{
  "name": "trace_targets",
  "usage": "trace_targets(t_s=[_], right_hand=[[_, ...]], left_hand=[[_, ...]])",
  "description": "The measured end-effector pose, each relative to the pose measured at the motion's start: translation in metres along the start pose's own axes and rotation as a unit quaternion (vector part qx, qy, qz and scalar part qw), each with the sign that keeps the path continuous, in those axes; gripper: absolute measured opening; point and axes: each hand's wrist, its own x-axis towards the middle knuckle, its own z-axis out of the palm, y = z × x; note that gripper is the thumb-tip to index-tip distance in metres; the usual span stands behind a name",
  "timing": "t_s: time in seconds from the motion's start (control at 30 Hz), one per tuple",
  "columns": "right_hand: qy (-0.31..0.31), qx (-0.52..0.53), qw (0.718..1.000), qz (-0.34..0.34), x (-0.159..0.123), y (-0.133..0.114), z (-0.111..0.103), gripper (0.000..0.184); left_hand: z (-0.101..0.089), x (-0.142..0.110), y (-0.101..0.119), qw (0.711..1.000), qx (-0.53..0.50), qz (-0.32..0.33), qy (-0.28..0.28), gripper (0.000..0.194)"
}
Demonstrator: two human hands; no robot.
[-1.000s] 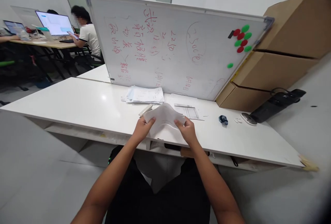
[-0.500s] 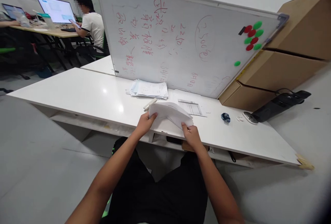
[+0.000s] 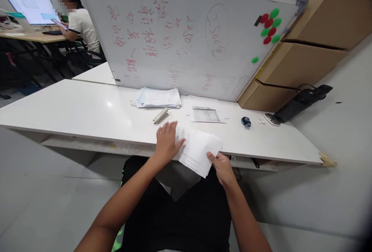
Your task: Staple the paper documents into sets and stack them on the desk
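You are pinching white papers (image 3: 199, 149) in your right hand (image 3: 223, 166) at the counter (image 3: 128, 122) while your left hand (image 3: 167, 141) is splaying unclenched alongside.

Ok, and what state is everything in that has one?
Left hand, open
Right hand, gripping
Printed paper, held at its right edge
Paper stack, edges uneven
Stapler-like tool, lying on desk
Whiteboard, written on
Magnets, stuck to whiteboard
Cardboard boxes, stacked
Monitor, lit
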Motion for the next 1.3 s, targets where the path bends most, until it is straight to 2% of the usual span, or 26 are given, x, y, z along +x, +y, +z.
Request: trace_targets(t_s=[0.1,0.13,0.2,0.3,0.37,0.43,0.57,0.63,0.8,1.0,1.07,1.23,1.3], right_hand=[[0.035,0.053,0.998,0.006,-0.002,0.006,0.008,0.044],[0.045,0.054,0.998,-0.001,-0.002,0.008,0.01,0.045],[0.063,0.025,0.997,-0.023,-0.001,0.011,0.013,0.044],[0.081,-0.054,0.994,-0.045,0.0,0.017,0.011,0.041],[0.074,-0.067,0.994,-0.051,-0.002,0.019,0.008,0.043],[0.039,-0.044,0.997,-0.054,-0.006,0.019,0.006,0.042],[-0.067,-0.028,0.997,-0.033,-0.017,0.017,0.007,0.035],[-0.085,-0.031,0.995,-0.029,-0.02,0.016,0.009,0.033],[-0.067,-0.027,0.997,-0.041,-0.021,0.017,0.008,0.03],[-0.031,-0.005,0.999,-0.028,-0.022,0.02,0.001,0.03],[-0.039,0.007,0.999,-0.012,-0.023,0.019,0.0,0.03],[-0.049,-0.016,0.999,0.005,-0.021,0.02,0.001,0.035],[-0.037,-0.026,0.999,0.001,-0.02,0.022,0.001,0.036]], left_hand=[[0.015,-0.02,0.02,0.986,-0.012,0.119,-0.115,0.087],[0.019,-0.025,0.024,0.98,-0.013,0.137,-0.147,0.092],[0.027,-0.031,0.029,0.976,-0.003,0.144,-0.166,0.092],[0.031,-0.027,0.027,0.975,0.004,0.152,-0.165,0.077],[0.028,-0.02,0.022,0.973,-0.005,0.161,-0.168,0.065],[0.023,-0.013,0.019,0.974,-0.017,0.155,-0.166,0.054],[0.017,-0.006,0.021,0.979,-0.029,0.132,-0.156,0.046],[0.016,-0.006,0.025,0.978,-0.034,0.138,-0.15,0.043],[0.017,-0.007,0.028,0.98,-0.046,0.129,-0.144,0.042],[0.016,0.0,0.021,0.985,-0.04,0.102,-0.13,0.04],[0.016,0.002,0.02,0.987,-0.042,0.087,-0.126,0.04],[0.013,0.006,0.025,0.987,-0.111,0.03,-0.109,0.048],[0.012,0.004,0.027,0.983,-0.14,0.041,-0.11,0.048]])
